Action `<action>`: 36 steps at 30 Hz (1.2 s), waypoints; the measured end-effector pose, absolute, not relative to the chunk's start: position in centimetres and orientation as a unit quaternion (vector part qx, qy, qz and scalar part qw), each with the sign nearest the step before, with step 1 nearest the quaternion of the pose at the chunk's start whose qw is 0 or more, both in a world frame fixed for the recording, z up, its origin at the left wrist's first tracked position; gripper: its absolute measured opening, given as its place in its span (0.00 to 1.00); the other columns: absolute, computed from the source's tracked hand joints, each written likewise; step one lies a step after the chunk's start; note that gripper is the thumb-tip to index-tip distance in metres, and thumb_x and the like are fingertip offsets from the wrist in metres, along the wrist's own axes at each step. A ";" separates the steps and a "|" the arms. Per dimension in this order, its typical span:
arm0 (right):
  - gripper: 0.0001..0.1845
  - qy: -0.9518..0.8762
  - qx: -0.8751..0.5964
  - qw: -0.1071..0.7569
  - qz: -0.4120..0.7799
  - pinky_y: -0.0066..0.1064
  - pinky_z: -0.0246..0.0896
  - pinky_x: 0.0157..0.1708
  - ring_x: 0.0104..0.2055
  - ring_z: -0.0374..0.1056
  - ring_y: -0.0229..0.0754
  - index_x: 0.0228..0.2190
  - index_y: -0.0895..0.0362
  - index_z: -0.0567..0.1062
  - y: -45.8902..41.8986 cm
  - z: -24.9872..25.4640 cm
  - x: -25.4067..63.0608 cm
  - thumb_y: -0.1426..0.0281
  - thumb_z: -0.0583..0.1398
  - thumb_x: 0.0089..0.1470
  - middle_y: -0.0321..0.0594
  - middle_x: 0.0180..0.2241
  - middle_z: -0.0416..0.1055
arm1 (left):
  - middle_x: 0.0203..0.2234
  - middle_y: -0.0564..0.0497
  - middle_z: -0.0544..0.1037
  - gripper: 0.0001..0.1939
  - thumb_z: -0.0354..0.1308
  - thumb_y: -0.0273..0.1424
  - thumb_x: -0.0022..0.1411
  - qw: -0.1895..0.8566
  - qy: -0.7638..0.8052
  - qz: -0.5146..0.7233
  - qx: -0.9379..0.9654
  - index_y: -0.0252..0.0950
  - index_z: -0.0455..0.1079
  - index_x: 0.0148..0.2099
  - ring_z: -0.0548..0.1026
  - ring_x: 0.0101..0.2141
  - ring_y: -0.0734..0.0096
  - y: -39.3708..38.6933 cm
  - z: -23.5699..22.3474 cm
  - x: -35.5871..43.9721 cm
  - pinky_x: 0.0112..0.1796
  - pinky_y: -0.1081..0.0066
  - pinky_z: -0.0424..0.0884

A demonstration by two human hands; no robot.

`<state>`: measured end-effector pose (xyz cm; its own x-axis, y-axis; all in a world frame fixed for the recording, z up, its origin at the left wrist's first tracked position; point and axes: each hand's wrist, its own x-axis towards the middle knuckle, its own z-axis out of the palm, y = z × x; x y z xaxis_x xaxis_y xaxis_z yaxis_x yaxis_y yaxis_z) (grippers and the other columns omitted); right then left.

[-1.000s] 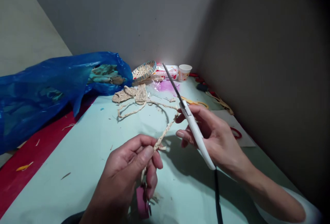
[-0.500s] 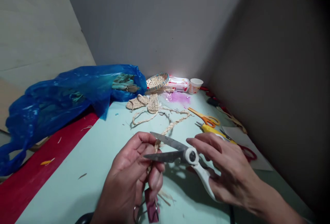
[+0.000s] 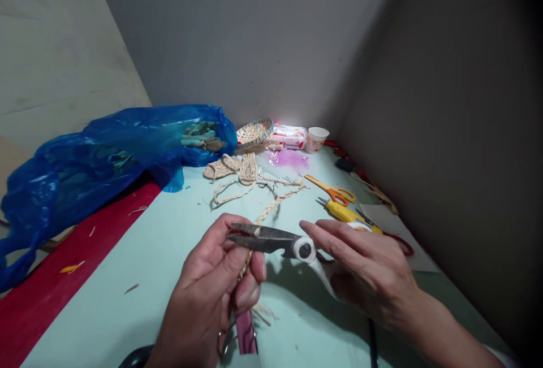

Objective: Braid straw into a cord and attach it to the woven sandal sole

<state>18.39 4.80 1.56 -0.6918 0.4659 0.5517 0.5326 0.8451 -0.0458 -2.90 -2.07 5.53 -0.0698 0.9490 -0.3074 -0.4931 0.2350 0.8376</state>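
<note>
A pale braided cord (image 3: pixel 271 207) runs from the tabletop into my left hand (image 3: pixel 212 289), whose fingers and thumb pinch it. My right hand (image 3: pixel 367 263) grips white-handled scissors (image 3: pixel 304 249). Their dark blades lie across the cord just above my left thumb, the tips near my left index finger, with only a narrow gap between them. A pink binder clip (image 3: pixel 246 331) with wire loops shows below my left hand. Loose fibre ends (image 3: pixel 263 316) stick out beside it.
A blue plastic bag (image 3: pixel 106 150) of husks lies left. At the back are a woven basket (image 3: pixel 254 132), a tissue pack (image 3: pixel 292 137), and a paper cup (image 3: pixel 317 139). Small braided pieces (image 3: pixel 247 168), orange scissors (image 3: pixel 331 190) and a yellow-handled tool (image 3: pixel 343 212) lie on the table.
The scissor blades have swung from wide apart to nearly closed across the cord. My right fingers have drawn in with the handles. My left hand keeps its pinch.
</note>
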 end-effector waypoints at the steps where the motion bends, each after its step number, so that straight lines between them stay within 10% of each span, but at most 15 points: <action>1: 0.28 -0.917 -0.274 0.283 -0.060 0.29 0.63 0.30 0.35 0.72 0.39 0.57 0.54 0.62 4.8 1.5 18.4 0.81 0.54 0.55 0.43 0.44 0.74 | 0.20 0.57 0.70 0.03 0.55 0.28 0.62 0.636 0.460 0.569 0.248 0.39 0.65 0.38 0.57 0.16 0.85 -2.0 5.5 -2.9 0.18 0.83 0.51; 6: 0.25 -0.913 -0.278 0.300 0.003 0.28 0.64 0.31 0.35 0.72 0.38 0.53 0.54 0.66 5.1 1.2 18.2 0.82 0.54 0.55 0.42 0.42 0.74 | 0.20 0.56 0.70 0.04 0.57 0.29 0.61 0.628 0.451 0.582 0.253 0.37 0.65 0.35 0.54 0.16 0.86 -1.8 5.4 -2.7 0.18 0.84 0.52; 12: 0.11 -0.737 -0.408 0.424 0.332 0.24 0.61 0.20 0.22 0.65 0.34 0.38 0.53 0.70 4.7 2.1 16.4 0.68 0.64 0.52 0.33 0.29 0.69 | 0.20 0.55 0.70 0.03 0.59 0.30 0.60 0.621 0.446 0.591 0.258 0.37 0.68 0.37 0.53 0.16 0.85 -1.6 5.2 -3.0 0.18 0.83 0.52; 17: 0.15 -0.579 -0.411 0.420 0.565 0.22 0.62 0.19 0.22 0.70 0.32 0.35 0.55 0.68 5.2 2.6 15.8 0.62 0.66 0.50 0.37 0.37 0.71 | 0.19 0.55 0.69 0.07 0.61 0.35 0.58 0.614 0.481 0.556 0.288 0.36 0.71 0.36 0.51 0.17 0.84 -1.6 5.1 -2.9 0.19 0.81 0.50; 36: 0.19 -0.442 -0.310 0.502 0.676 0.21 0.62 0.28 0.29 0.73 0.33 0.37 0.53 0.68 4.5 3.0 15.7 0.73 0.70 0.45 0.30 0.29 0.70 | 0.27 0.59 0.79 0.07 0.61 0.31 0.56 0.280 0.610 0.454 0.586 0.48 0.76 0.38 0.74 0.29 0.74 -1.9 2.7 -1.2 0.35 0.77 0.68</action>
